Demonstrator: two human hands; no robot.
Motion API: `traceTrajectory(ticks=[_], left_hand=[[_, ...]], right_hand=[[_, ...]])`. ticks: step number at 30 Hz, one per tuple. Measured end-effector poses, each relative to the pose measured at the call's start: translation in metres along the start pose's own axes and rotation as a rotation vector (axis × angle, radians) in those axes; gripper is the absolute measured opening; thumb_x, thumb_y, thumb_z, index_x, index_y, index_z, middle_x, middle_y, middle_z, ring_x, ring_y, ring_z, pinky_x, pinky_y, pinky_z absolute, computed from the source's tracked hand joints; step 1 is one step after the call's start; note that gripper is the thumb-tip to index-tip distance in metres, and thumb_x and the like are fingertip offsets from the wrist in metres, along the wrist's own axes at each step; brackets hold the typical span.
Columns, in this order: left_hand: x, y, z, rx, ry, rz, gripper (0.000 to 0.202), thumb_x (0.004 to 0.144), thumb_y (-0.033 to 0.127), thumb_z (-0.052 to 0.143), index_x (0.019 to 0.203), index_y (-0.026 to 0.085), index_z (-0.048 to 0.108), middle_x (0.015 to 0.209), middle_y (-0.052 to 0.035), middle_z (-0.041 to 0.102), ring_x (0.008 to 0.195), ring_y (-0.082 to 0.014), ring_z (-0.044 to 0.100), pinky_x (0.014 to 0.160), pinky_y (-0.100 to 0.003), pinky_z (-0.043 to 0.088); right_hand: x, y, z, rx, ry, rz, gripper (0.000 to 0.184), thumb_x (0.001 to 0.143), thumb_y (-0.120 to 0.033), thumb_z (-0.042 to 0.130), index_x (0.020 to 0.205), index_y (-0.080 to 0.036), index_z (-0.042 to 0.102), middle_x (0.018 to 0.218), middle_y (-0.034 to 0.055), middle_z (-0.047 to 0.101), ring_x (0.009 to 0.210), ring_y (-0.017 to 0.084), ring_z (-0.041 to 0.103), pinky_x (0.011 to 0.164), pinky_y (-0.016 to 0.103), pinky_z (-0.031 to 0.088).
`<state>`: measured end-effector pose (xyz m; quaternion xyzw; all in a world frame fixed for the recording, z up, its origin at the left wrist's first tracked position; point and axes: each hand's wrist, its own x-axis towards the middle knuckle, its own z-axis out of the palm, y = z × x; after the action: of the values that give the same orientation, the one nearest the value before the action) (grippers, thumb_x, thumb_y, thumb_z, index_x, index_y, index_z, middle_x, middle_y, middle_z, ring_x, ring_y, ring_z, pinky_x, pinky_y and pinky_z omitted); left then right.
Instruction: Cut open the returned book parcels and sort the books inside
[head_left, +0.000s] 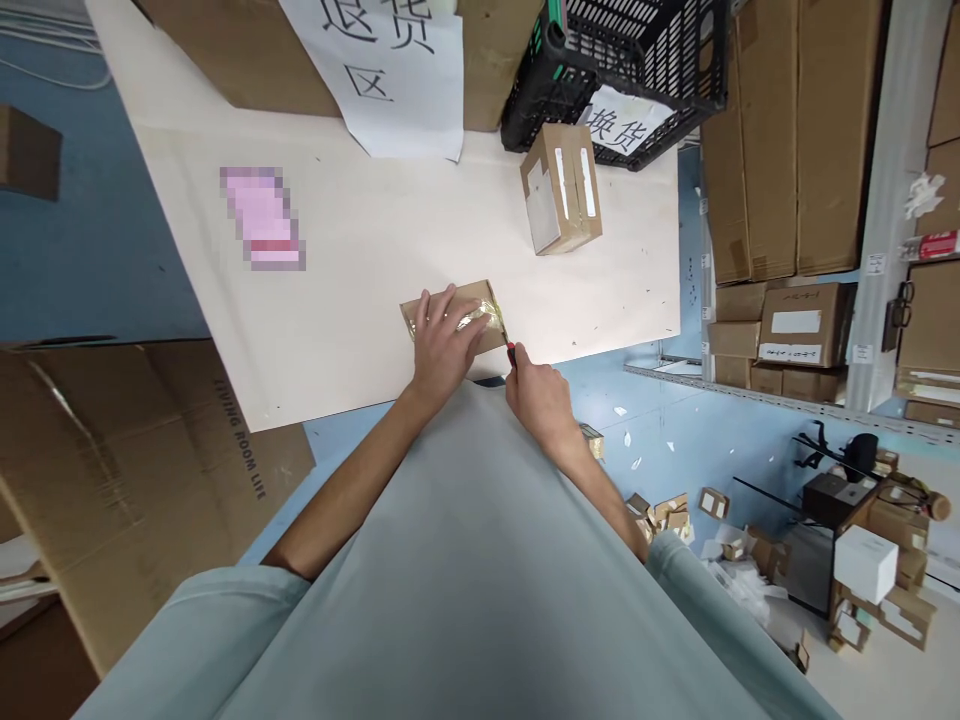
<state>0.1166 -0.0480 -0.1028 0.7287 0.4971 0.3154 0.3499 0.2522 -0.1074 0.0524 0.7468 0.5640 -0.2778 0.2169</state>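
A small flat cardboard box [482, 297] wrapped in shiny tape lies near the front edge of the pale table [360, 260]. My left hand [442, 345] rests flat on top of it with fingers spread. My right hand [541, 400] is closed round a red-handled cutter [510, 349], whose blade touches the box's right edge.
A second taped carton [562, 190] stands further back, before a black plastic crate [622, 70] and large cartons with paper signs [390, 70]. A blurred pink object [262, 218] lies at left. A big open carton [135, 470] stands on the floor at left; shelves of boxes [795, 330] rise at right.
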Motion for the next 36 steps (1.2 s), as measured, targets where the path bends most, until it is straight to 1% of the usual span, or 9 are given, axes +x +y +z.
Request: traceTrajectory(ticks=[4, 8, 11, 16, 18, 21, 26, 32, 36], left_hand=[[-0.007, -0.011, -0.011, 0.022, 0.013, 0.015, 0.035, 0.118, 0.054, 0.052, 0.128, 0.036, 0.080, 0.141, -0.0074, 0.081, 0.168, -0.0378, 0.051, 0.143, -0.078, 0.019], [-0.029, -0.030, -0.033, 0.070, 0.052, 0.003, 0.044, 0.117, 0.062, 0.052, 0.140, 0.034, 0.076, 0.138, -0.0098, 0.081, 0.166, -0.0388, 0.053, 0.143, -0.078, 0.022], [-0.053, -0.047, -0.059, 0.116, 0.112, -0.045, 0.055, 0.117, 0.068, 0.046, 0.148, 0.030, 0.072, 0.138, -0.0132, 0.081, 0.164, -0.0390, 0.056, 0.141, -0.074, 0.032], [-0.094, -0.065, -0.101, 0.121, 0.235, -0.204, 0.064, 0.116, 0.072, 0.043, 0.164, 0.033, 0.061, 0.150, -0.0137, 0.077, 0.158, -0.0363, 0.062, 0.136, -0.064, 0.045], [-0.106, -0.064, -0.112, 0.095, 0.259, -0.286, 0.068, 0.115, 0.075, 0.045, 0.169, 0.036, 0.057, 0.153, -0.0124, 0.076, 0.152, -0.0361, 0.066, 0.133, -0.063, 0.048], [-0.115, -0.056, -0.119, 0.067, 0.291, -0.372, 0.076, 0.110, 0.080, 0.054, 0.169, 0.033, 0.057, 0.154, -0.0147, 0.075, 0.145, -0.0359, 0.070, 0.126, -0.058, 0.057], [-0.108, -0.041, -0.104, -0.003, 0.299, -0.437, 0.073, 0.108, 0.076, 0.062, 0.164, 0.029, 0.062, 0.149, -0.0135, 0.074, 0.139, -0.0301, 0.072, 0.115, -0.049, 0.069], [-0.075, -0.047, -0.056, -0.181, 0.244, -0.441, 0.066, 0.109, 0.064, 0.064, 0.162, 0.024, 0.066, 0.143, -0.0131, 0.073, 0.138, -0.0269, 0.073, 0.111, -0.044, 0.071], [-0.055, -0.054, -0.035, -0.275, 0.226, -0.438, 0.059, 0.106, 0.054, 0.069, 0.155, 0.023, 0.071, 0.147, -0.0136, 0.073, 0.138, -0.0263, 0.072, 0.110, -0.042, 0.070]], right_hand=[[0.002, 0.017, 0.003, 0.148, 0.141, -0.023, 0.054, 0.119, -0.028, 0.040, 0.170, -0.018, 0.050, 0.113, 0.0151, 0.088, 0.104, 0.037, 0.085, 0.095, 0.045, 0.061], [0.049, 0.042, 0.024, 0.422, 0.232, -0.044, 0.038, 0.117, -0.031, 0.044, 0.147, -0.019, 0.062, 0.121, 0.0139, 0.088, 0.098, 0.031, 0.085, 0.099, 0.043, 0.062], [0.096, 0.051, 0.051, 0.688, 0.157, -0.086, 0.023, 0.116, -0.033, 0.046, 0.129, -0.022, 0.061, 0.132, 0.0108, 0.086, 0.072, 0.018, 0.081, 0.087, 0.036, 0.064], [0.144, 0.036, 0.095, 0.939, 0.026, -0.092, 0.011, 0.114, -0.033, 0.048, 0.114, -0.023, 0.053, 0.139, 0.0115, 0.081, 0.069, 0.011, 0.079, 0.070, 0.025, 0.062], [0.150, 0.024, 0.106, 1.030, -0.037, -0.141, 0.015, 0.114, -0.039, 0.050, 0.114, -0.024, 0.052, 0.132, 0.0095, 0.082, 0.068, 0.011, 0.080, 0.066, 0.025, 0.062], [0.152, 0.010, 0.112, 1.109, -0.078, -0.211, 0.028, 0.112, -0.053, 0.057, 0.115, -0.026, 0.053, 0.099, 0.0023, 0.082, 0.066, 0.017, 0.080, 0.065, 0.028, 0.063], [0.147, 0.020, 0.102, 1.061, -0.002, -0.199, 0.034, 0.110, -0.060, 0.056, 0.115, -0.027, 0.052, 0.069, -0.0058, 0.071, 0.065, 0.020, 0.079, 0.069, 0.030, 0.063], [0.133, 0.066, 0.078, 0.918, 0.102, -0.104, 0.031, 0.111, -0.055, 0.052, 0.121, -0.025, 0.052, 0.073, -0.0036, 0.075, 0.071, 0.020, 0.079, 0.073, 0.029, 0.062], [0.127, 0.086, 0.063, 0.807, 0.106, -0.104, 0.028, 0.113, -0.048, 0.048, 0.125, -0.023, 0.054, 0.080, 0.0005, 0.078, 0.074, 0.022, 0.080, 0.076, 0.031, 0.061]])
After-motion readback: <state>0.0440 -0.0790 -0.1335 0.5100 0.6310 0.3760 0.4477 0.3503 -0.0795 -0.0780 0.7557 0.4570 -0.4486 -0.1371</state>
